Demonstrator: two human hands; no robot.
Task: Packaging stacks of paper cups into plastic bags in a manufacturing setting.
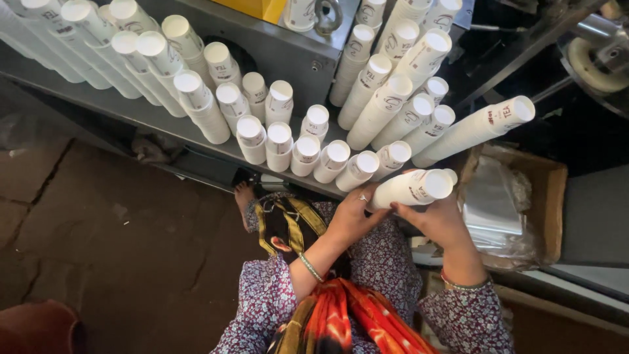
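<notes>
The head view looks straight down on a seated person in a flowered dress with an orange and red scarf across the lap. Both hands grip one stack of white paper cups that lies nearly level just in front of the body, its closed cup bottom facing right. The left hand wraps the stack's left end, fingers curled over it, a ring on one finger and a bangle on the wrist. The right hand cups the stack from below, thumb and fingers closed around its middle; a bangle shows at that wrist too.

The held stack sits just beside the near edge of a grey metal worktop, which is crowded with many more stacks of white cups lying on their sides, bottoms toward the camera. One long stack juts out to the right, above the held one. A cardboard box with clear plastic bags stands to the right of the hands. A bare foot rests on the cracked dark floor below the worktop's edge.
</notes>
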